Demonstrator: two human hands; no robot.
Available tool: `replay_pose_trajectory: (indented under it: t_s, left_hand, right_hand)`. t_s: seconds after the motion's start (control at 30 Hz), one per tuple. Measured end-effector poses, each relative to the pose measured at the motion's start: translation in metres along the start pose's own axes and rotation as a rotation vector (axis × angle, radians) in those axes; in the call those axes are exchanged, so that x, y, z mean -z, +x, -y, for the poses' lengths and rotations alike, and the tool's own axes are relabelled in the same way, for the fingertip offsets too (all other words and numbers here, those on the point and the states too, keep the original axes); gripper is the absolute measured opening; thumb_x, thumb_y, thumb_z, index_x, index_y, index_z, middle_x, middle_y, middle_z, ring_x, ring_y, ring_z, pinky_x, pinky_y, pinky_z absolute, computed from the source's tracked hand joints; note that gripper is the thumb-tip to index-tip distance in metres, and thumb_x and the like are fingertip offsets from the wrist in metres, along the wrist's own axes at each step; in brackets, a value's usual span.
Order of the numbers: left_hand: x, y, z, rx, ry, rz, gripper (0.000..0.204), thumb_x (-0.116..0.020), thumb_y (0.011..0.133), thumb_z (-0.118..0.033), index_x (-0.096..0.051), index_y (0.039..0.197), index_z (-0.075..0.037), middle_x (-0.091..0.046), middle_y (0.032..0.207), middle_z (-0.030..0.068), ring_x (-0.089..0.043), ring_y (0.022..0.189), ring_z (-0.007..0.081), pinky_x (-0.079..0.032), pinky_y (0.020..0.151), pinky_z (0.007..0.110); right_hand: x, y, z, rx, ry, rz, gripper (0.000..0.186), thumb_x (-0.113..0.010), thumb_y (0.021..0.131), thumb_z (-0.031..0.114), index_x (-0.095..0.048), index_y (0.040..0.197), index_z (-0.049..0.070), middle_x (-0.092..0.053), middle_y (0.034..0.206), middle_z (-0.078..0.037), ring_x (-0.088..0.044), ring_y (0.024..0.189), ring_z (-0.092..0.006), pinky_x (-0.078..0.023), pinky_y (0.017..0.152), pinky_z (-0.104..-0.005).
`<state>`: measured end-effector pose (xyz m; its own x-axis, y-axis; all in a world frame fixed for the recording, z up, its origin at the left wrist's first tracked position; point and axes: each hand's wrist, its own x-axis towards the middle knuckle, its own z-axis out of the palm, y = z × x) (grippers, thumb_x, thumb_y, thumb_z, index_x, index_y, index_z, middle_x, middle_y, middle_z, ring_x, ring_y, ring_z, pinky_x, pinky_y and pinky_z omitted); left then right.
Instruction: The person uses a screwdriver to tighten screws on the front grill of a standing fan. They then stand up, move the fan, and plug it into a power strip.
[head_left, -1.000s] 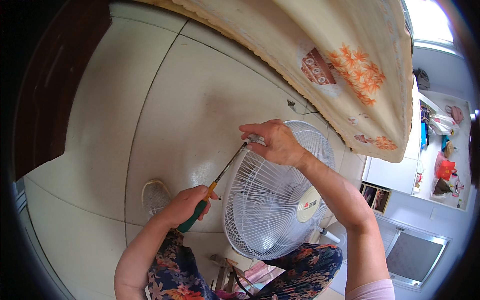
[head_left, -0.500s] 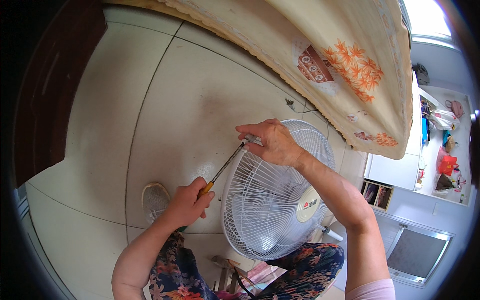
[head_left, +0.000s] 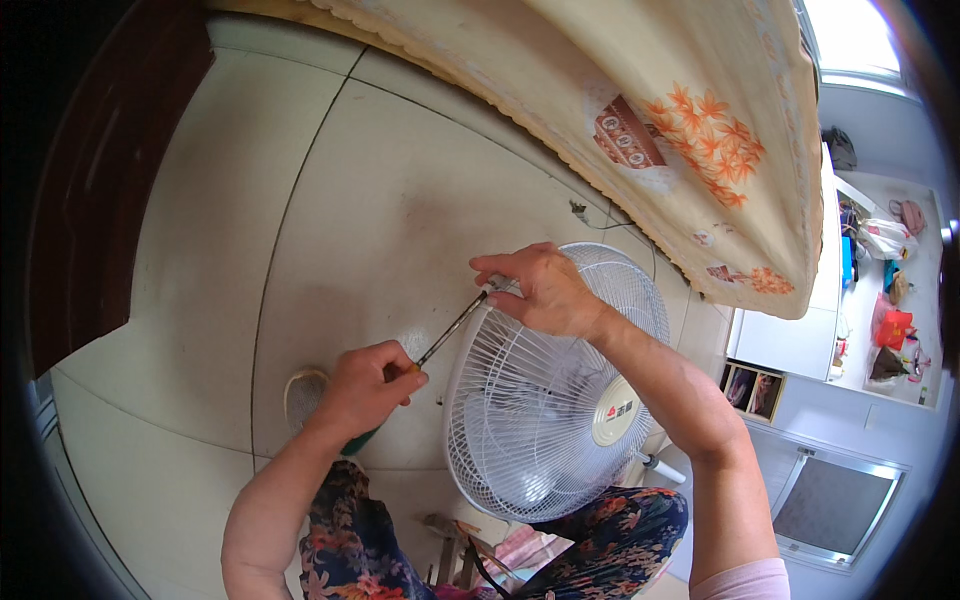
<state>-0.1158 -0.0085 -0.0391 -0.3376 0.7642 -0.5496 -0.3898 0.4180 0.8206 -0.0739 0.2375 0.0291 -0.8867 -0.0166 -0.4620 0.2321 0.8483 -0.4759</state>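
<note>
My left hand (head_left: 365, 388) is closed round the handle of a screwdriver (head_left: 452, 332). Its thin metal shaft slants up and right, and the tip meets the upper left rim of a white round fan (head_left: 545, 410). The fingers cover most of the handle. At that same spot my right hand (head_left: 555, 295) grips the rim between thumb and fingers, beside a small pale piece, perhaps a clip, that the fingers partly hide. The fan's wire guard faces up, tilted, with a round cream badge in its centre, and it rests by my legs.
A patterned cream cloth (head_left: 690, 150) hangs at the upper right, and a cord with a plug (head_left: 580, 210) lies beneath its edge. Dark brown furniture (head_left: 95, 180) stands at the left on pale floor tiles. White shelving (head_left: 790, 340) with odds and ends is on the right.
My left hand has turned round the screwdriver handle, which is now more covered by the fingers. The right hand and the fan stay almost where they were.
</note>
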Motion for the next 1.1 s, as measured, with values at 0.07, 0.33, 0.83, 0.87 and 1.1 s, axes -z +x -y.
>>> replay_pose_trajectory:
  t_s: [0.07, 0.33, 0.83, 0.87, 1.1]
  left_hand:
    - [-0.003, 0.003, 0.002, 0.009, -0.001, 0.019, 0.017, -0.063, 0.078, -0.014, -0.054, 0.073, 0.000, -0.055, 0.059, 0.0043, -0.054, 0.053, 0.0107, -0.044, 0.051, 0.025]
    - [-0.012, 0.007, 0.005, 0.114, -0.243, 0.124, 0.015, -0.058, 0.083, -0.012, -0.051, 0.077, -0.001, -0.055, 0.066, 0.0045, -0.054, 0.056, 0.0101, -0.045, 0.052, 0.024]
    - [-0.003, 0.010, -0.004, 0.106, -0.177, 0.129, 0.011, -0.054, 0.086, -0.009, -0.054, 0.083, 0.001, -0.052, 0.070, 0.0029, -0.050, 0.052, 0.0082, -0.043, 0.049, 0.023]
    - [-0.009, 0.009, -0.006, 0.115, -0.251, 0.115, 0.009, -0.054, 0.085, -0.009, -0.052, 0.082, 0.000, -0.051, 0.068, 0.0021, -0.049, 0.052, 0.0078, -0.043, 0.048, 0.022]
    - [-0.016, 0.012, 0.002, 0.089, -0.207, 0.051, 0.011, -0.058, 0.083, -0.008, -0.048, 0.079, -0.003, -0.049, 0.064, -0.0001, -0.049, 0.052, 0.0070, -0.042, 0.046, 0.022]
  right_hand:
    - [0.002, 0.000, 0.003, -0.014, -0.057, 0.019, 0.039, -0.063, 0.072, 0.014, -0.056, 0.111, 0.009, -0.065, 0.091, -0.003, -0.060, 0.086, -0.0219, -0.037, 0.090, -0.0349]
    - [0.006, -0.003, 0.003, -0.035, -0.039, 0.045, 0.042, -0.060, 0.070, 0.015, -0.056, 0.111, 0.007, -0.065, 0.090, -0.008, -0.059, 0.087, -0.0256, -0.037, 0.091, -0.0359]
    - [0.014, -0.006, -0.002, -0.028, 0.006, 0.136, 0.053, -0.055, 0.065, 0.013, -0.051, 0.117, 0.004, -0.062, 0.101, -0.012, -0.056, 0.096, -0.0273, -0.033, 0.096, -0.0355]
    - [0.014, -0.006, -0.002, -0.019, 0.010, 0.132, 0.053, -0.055, 0.065, 0.014, -0.051, 0.117, 0.004, -0.062, 0.101, -0.012, -0.056, 0.096, -0.0271, -0.033, 0.096, -0.0355]
    - [0.016, -0.007, -0.002, -0.031, -0.004, 0.149, 0.051, -0.055, 0.067, 0.015, -0.052, 0.116, 0.005, -0.063, 0.099, -0.012, -0.057, 0.094, -0.0259, -0.034, 0.095, -0.0348]
